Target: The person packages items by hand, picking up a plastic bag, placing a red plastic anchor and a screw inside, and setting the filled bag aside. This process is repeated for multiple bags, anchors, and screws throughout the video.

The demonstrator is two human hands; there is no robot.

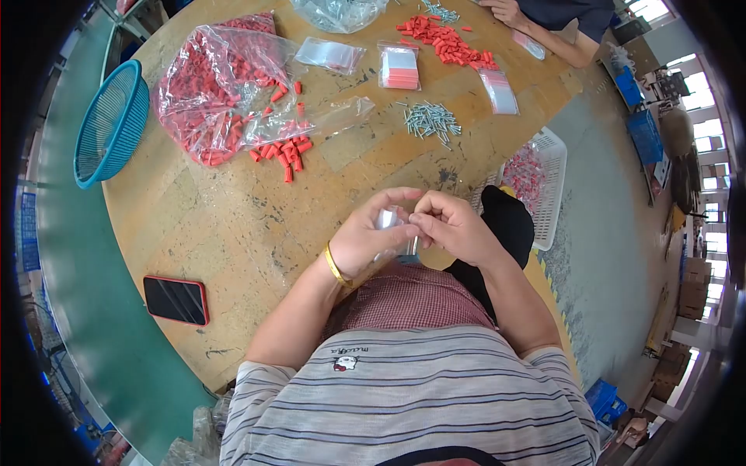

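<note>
Close to my body at the table's front edge, my left hand (373,237) is closed around a small clear plastic bag (388,218). My right hand (452,225) pinches at the bag's right side, thumb and forefinger together. What lies inside the bag cannot be made out. Beyond my hands a pile of screws (431,120) lies on the wooden table (233,202). To the left, red plastic wall plugs (285,151) spill from a large clear bag (214,89).
Packs of small zip bags (399,67) lie farther back, by more red plugs (447,40). A phone (176,300) and a blue basket (113,124) are left. A white crate (552,182) of filled bags stands right. Another person's hand (507,13) is at the far side.
</note>
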